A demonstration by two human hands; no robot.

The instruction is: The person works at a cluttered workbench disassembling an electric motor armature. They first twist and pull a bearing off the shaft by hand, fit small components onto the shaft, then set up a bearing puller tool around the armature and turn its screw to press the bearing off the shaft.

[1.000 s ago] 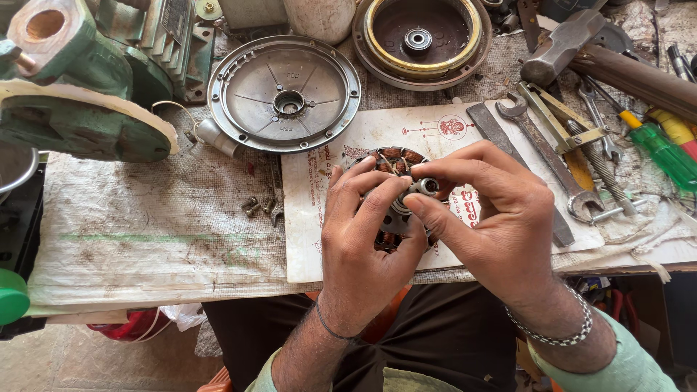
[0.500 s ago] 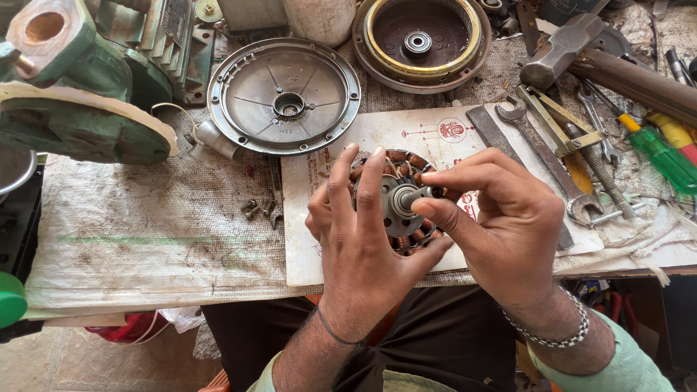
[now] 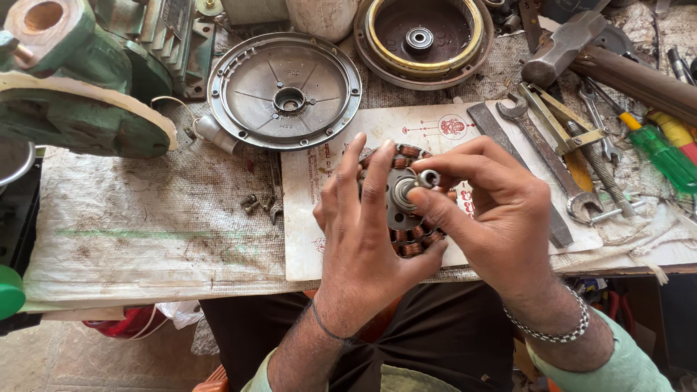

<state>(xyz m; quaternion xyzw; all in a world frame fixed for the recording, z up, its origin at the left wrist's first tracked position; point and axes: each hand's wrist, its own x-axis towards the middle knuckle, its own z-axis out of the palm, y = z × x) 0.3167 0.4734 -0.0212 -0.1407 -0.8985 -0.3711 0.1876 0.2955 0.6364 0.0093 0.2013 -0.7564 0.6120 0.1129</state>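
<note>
My left hand (image 3: pixel 367 232) cradles a round fan stator (image 3: pixel 406 210) with copper windings around its edge and a grey metal hub. The stator is tilted up above the white board (image 3: pixel 305 239) near the bench's front edge. My right hand (image 3: pixel 494 218) pinches a small metal ring or bearing (image 3: pixel 429 178) between thumb and forefinger, right at the hub's centre shaft. Whether the ring sits on the shaft cannot be made out.
A silver motor end cover (image 3: pixel 284 91) and a brown housing with a bearing (image 3: pixel 423 40) lie at the back. Wrenches (image 3: pixel 544 156), a hammer (image 3: pixel 573 54) and screwdrivers (image 3: pixel 664 152) lie right. A green motor (image 3: pixel 80 80) stands left; loose screws (image 3: pixel 258 203) lie nearby.
The stator has been tipped up toward me, showing its hub. My left fingers have spread behind it, and my right fingers now hold the small ring at the shaft.
</note>
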